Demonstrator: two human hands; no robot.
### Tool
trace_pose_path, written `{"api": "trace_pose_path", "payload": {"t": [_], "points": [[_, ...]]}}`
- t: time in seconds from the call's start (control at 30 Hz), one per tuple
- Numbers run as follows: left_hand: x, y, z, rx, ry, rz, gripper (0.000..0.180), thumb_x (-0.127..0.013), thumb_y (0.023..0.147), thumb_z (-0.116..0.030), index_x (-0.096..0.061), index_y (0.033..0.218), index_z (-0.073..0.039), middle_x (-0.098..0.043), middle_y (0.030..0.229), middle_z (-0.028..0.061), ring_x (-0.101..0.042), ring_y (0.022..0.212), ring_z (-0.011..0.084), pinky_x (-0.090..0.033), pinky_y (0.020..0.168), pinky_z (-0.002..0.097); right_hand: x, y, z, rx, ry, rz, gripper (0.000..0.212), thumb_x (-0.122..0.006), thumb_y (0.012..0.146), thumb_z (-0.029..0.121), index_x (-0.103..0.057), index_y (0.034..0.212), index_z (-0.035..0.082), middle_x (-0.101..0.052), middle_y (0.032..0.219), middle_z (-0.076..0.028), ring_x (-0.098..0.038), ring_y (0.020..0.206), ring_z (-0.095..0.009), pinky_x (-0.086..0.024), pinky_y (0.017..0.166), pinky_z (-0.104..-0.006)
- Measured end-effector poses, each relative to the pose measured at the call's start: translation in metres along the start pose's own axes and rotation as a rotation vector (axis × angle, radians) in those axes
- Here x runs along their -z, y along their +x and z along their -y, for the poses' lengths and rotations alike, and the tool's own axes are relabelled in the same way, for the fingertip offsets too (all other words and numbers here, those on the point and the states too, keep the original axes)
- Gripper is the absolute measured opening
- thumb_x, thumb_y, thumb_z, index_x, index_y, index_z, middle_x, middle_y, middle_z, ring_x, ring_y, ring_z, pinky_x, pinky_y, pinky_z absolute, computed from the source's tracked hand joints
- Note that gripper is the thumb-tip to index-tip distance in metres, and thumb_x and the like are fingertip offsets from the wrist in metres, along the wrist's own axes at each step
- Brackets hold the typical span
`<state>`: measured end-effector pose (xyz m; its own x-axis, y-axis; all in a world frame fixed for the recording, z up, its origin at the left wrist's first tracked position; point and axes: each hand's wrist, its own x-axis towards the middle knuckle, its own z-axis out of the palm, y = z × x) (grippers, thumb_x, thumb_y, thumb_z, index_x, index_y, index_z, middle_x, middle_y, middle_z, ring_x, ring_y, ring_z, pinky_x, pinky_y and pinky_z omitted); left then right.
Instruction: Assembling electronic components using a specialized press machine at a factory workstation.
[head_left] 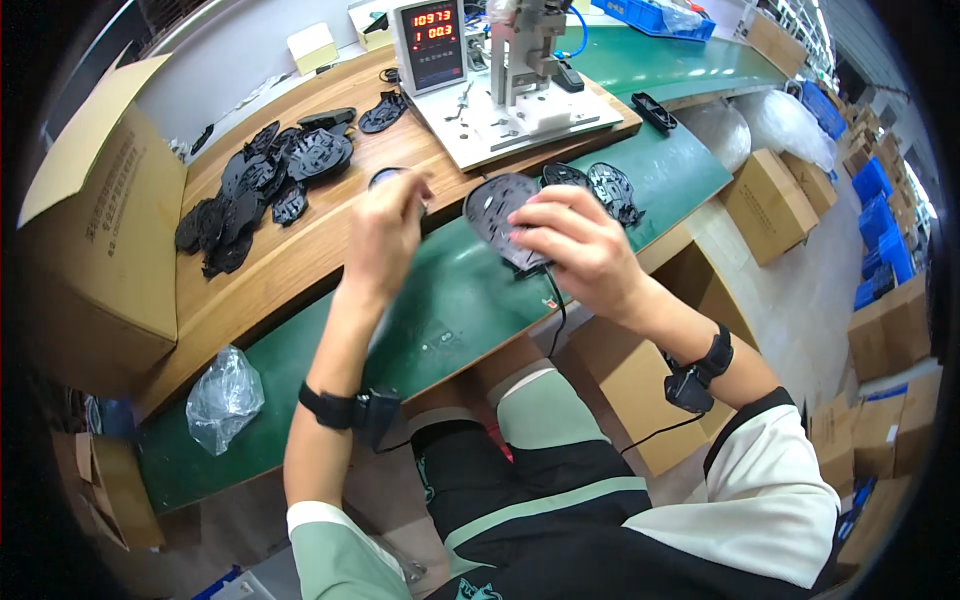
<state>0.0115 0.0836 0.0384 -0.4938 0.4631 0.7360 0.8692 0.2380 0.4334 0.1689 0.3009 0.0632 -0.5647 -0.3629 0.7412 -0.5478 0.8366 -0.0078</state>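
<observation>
My right hand (585,245) grips a dark oval moulded plastic shell (497,212) by its right edge, raised above the green bench. The shell has slots and small raised details and is tilted, its broad face showing. To its left, my left hand (385,230) is raised with its fingers bent together. A dark rounded edge (386,176) shows at those fingertips, mostly hidden by them and slightly blurred. Just beyond my right hand, more black plastic shells (610,190) lie on the bench. A heap of similar black shells (290,160) covers part of the wooden board on the left.
A bench press (525,60) on a white base plate (490,140) stands at the back, beside a box with a red digital display (434,45). An open cardboard carton (110,210) flanks the left side. A clear plastic bag (225,400) lies on the green bench (440,345).
</observation>
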Motion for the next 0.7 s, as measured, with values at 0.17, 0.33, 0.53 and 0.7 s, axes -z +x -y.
{"api": "trace_pose_path", "payload": {"t": [0.17, 0.33, 0.53, 0.7], "points": [[-0.021, 0.073, 0.050, 0.023, 0.085, -0.002, 0.013, -0.073, 0.094, -0.008, -0.079, 0.104, -0.002, -0.074, 0.091, 0.0143, -0.068, 0.077, 0.0227, -0.054, 0.074, 0.0330, 0.024, -0.027, -0.027, -0.240, 0.031, -0.096, 0.037, -0.062, 0.070, -0.013, -0.072, 0.101, 0.004, -0.072, 0.112, -0.008, -0.063, 0.114, -0.032, -0.051, 0.100, -0.0429], [-0.054, 0.105, 0.104, 0.097, 0.236, 0.106, 0.017, -0.075, 0.094, -0.017, -0.080, 0.105, -0.005, -0.073, 0.102, 0.0152, -0.068, 0.085, 0.0276, -0.054, 0.081, 0.0367, 0.027, -0.057, -0.057, -0.522, 0.074, -0.196, 0.034, -0.061, 0.078, -0.008, -0.070, 0.108, 0.003, -0.071, 0.116, -0.014, -0.062, 0.115, -0.034, -0.049, 0.102, -0.0423], [-0.076, 0.105, 0.092, 0.071, 0.321, 0.071, 0.020, -0.069, 0.098, -0.017, -0.077, 0.112, -0.006, -0.070, 0.107, 0.0154, -0.068, 0.091, 0.0299, -0.054, 0.088, 0.0398, 0.018, -0.084, -0.085, -0.485, -0.030, 0.078, 0.038, -0.070, 0.090, 0.014, -0.066, 0.127, 0.007, -0.062, 0.134, -0.015, -0.053, 0.130, -0.035, -0.038, 0.114, -0.0475], [-0.058, 0.073, 0.004, -0.002, 0.103, 0.102, 0.019, -0.069, 0.096, -0.018, -0.073, 0.106, -0.003, -0.070, 0.106, 0.0173, -0.066, 0.104, 0.0356, -0.052, 0.092, 0.0436, 0.017, -0.087, -0.080, -0.431, -0.188, 0.245, 0.076, -0.081, 0.086, 0.044, -0.051, 0.152, 0.021, -0.049, 0.152, -0.015, -0.047, 0.139, -0.038, -0.036, 0.118, -0.0486]]}}
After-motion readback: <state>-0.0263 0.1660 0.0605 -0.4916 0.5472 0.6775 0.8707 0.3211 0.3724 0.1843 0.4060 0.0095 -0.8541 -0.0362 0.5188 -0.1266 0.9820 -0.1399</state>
